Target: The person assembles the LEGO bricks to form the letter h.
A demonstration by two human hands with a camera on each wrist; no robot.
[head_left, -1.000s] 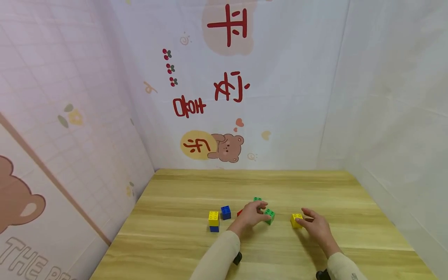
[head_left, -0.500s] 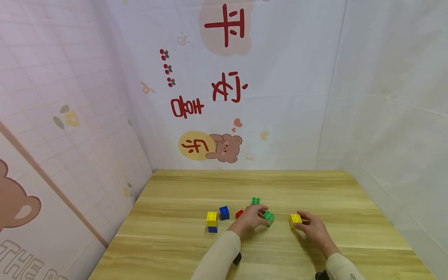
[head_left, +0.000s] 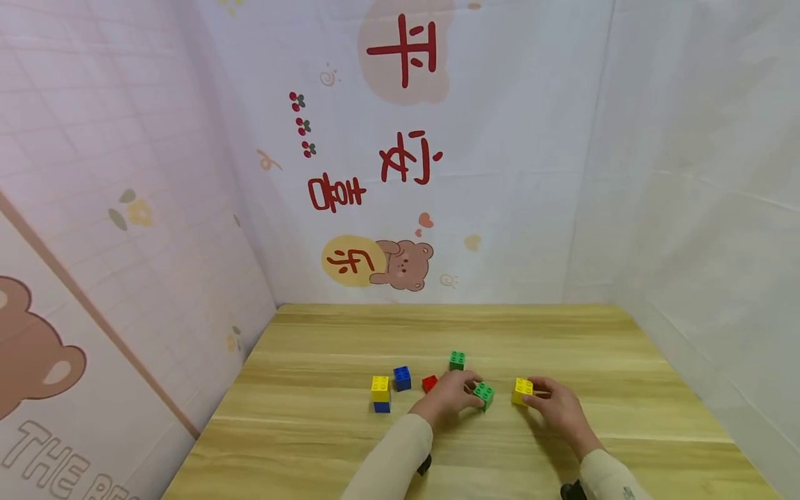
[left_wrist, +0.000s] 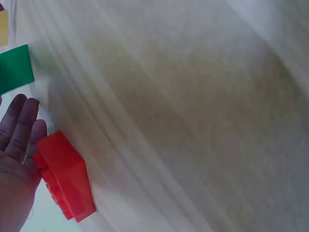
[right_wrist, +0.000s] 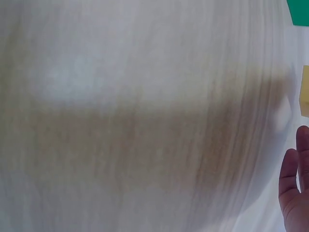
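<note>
My left hand [head_left: 451, 394] pinches a green building block [head_left: 483, 396] between thumb and fingers, studs facing up. In the left wrist view this green block [left_wrist: 15, 70] shows just past the fingertips. To the right, my right hand [head_left: 558, 405] holds a yellow building block [head_left: 522, 392] between thumb and forefinger, a short gap away from the green one. A red block [head_left: 429, 383] lies beside the left hand, partly hidden by it. The right wrist view catches the yellow block [right_wrist: 305, 92] at its edge, near the fingers.
A yellow block [head_left: 380, 387] sits stacked on a blue block [head_left: 382, 407] at the left. Behind that stack is another blue block [head_left: 402, 378]. A second green block [head_left: 457, 360] lies beyond the left hand. Printed cloth walls surround the wooden table [head_left: 531, 465].
The green block in my left hand has come slightly nearer to me. My right hand has shifted left with the yellow block, narrowing the gap between the two.
</note>
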